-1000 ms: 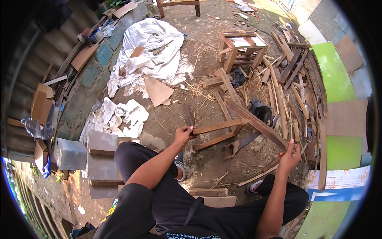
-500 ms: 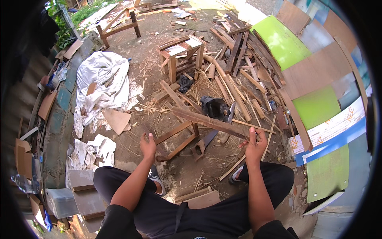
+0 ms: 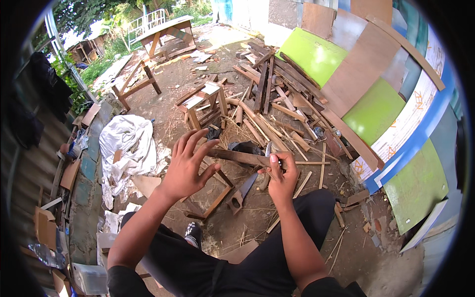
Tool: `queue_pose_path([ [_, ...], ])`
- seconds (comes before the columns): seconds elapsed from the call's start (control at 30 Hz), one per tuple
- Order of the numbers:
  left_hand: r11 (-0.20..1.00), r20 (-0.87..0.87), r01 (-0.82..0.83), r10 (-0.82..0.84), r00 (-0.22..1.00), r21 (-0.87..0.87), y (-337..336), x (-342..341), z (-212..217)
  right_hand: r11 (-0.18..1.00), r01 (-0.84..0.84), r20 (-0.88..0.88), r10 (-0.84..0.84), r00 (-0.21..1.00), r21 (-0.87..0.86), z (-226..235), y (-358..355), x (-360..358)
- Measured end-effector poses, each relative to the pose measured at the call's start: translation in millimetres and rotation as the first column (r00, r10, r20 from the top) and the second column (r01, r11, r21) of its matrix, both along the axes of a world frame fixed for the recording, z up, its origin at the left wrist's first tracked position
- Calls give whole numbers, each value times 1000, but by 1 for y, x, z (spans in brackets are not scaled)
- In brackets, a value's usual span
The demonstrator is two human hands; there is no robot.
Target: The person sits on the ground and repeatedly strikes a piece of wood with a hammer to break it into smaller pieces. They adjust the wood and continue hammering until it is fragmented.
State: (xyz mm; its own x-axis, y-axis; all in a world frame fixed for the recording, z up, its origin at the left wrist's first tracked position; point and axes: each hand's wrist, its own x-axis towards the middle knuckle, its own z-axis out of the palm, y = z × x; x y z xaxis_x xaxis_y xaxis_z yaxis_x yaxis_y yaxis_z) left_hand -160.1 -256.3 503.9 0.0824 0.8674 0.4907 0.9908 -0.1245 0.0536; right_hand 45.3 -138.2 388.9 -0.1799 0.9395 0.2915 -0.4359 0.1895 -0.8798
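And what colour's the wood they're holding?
The wooden bar is dark brown, showing best in the head view.

Sunlight (image 3: 225, 36) blazes at the far end, where a pale-topped wooden table (image 3: 166, 28) stands near greenery (image 3: 190, 11); down the left runs a low block wall (image 3: 88, 171), corrugated sheeting (image 3: 23, 173) in shadow beyond; along the right, green panels (image 3: 314, 57) flank the earth floor (image 3: 368, 262).
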Motion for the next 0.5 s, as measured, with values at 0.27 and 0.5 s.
queue_pose_path([
  [0.27,837,110,295,-276,955,-460,71,56,38,910,292,89,-330,940,294,15,12,63],
  [0.5,832,251,404,-328,911,-379,119,117,-7,928,362,118,-351,929,-86,29,18,136],
])
